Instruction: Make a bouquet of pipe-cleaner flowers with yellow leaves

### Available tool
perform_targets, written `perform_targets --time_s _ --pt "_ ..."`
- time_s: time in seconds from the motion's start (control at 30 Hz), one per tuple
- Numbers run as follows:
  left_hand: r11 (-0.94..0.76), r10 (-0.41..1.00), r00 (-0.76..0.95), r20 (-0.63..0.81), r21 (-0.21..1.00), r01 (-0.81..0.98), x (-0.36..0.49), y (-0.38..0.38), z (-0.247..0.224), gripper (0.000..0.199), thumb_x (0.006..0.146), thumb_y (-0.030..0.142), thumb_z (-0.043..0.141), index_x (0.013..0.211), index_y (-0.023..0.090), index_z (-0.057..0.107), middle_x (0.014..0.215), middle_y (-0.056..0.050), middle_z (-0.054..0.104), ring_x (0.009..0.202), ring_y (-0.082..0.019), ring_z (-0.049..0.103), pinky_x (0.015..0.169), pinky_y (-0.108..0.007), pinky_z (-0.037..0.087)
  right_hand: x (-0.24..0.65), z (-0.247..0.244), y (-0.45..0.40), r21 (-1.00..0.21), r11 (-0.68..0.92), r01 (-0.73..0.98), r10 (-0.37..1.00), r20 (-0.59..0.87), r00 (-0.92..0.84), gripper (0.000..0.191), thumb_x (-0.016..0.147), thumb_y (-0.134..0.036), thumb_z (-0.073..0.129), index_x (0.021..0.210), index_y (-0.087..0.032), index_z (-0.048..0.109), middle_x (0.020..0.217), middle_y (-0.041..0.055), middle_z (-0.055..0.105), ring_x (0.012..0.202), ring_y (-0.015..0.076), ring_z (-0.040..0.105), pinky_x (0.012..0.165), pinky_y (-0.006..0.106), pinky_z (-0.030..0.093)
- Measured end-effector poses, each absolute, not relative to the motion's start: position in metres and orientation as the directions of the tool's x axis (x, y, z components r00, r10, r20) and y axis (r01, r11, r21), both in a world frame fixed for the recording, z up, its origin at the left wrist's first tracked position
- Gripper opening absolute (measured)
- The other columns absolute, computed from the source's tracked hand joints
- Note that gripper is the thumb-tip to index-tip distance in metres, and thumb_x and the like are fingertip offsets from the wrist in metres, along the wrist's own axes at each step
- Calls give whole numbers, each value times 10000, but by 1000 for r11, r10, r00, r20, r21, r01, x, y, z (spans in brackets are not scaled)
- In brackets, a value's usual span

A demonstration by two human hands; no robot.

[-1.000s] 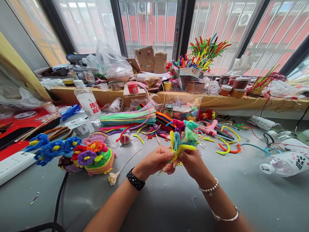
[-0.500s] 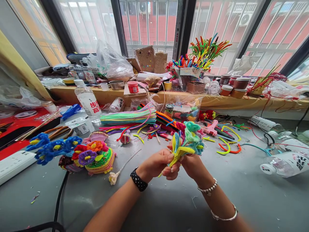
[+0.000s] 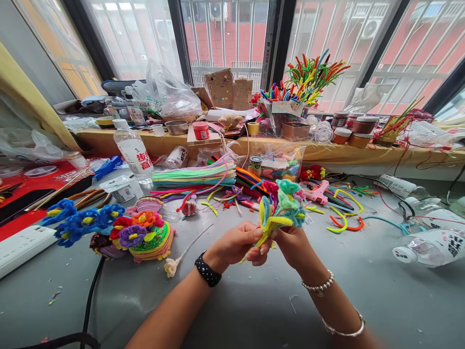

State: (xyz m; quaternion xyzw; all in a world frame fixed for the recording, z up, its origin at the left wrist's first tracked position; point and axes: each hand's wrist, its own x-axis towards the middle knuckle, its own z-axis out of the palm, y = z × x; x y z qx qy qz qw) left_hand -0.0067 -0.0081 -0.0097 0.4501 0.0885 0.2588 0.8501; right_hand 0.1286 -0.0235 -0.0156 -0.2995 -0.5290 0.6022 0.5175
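1. Two bare hands meet above the gray table (image 3: 232, 315), around a small bunch of fuzzy flowers (image 3: 288, 203) in mint, blue and magenta, slightly right of center.
2. The left hand (image 3: 241, 243), its wrist wearing a black band with white dots (image 3: 208, 269), pinches the bunch's yellow base (image 3: 267, 230) between thumb and fingers.
3. The right hand (image 3: 293, 245), below a beaded bracelet (image 3: 318, 285) and a bangle (image 3: 345, 330), grasps the same base from the right; its fingertips are partly hidden.
4. The bunch leans a little to the right, its blooms on the far side of the hands.
5. Left of the hands lies a pale flower (image 3: 172, 266) with a long thin stem; farther left are blue flowers (image 3: 87, 220) and a purple flower (image 3: 131, 236).
6. Beyond the hands lies a bundle of pastel fuzzy stems (image 3: 194, 175).
7. To the right are a pink glue gun (image 3: 318, 193), a bent orange piece (image 3: 352, 225) and, farther right, a clear bottle (image 3: 430, 248) on its side.
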Motion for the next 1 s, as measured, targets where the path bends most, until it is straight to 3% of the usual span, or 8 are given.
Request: perform_targets --time_s 0.37,1.0 --pt "461 499 860 111 806 -371 -6 -9 -10 387 649 454 617 521 96 551 324 49 380 294 -33 304 365 -198 263 124 -9 -27 -940 53 -336 958 143 -249 360 522 -529 679 528 -184 575 435 -10 542 476 165 525 475 304 431" --pt "437 532 836 137 801 -410 -5 -8 -9 383 675 448 596 531 98 541 343 56 374 321 -42 323 393 -199 282 129 -7 -23 -891 54 -450 948 187 -257 188 577 -344 721 622 -180 639 539 -16 618 594 145 560 626 278 436"
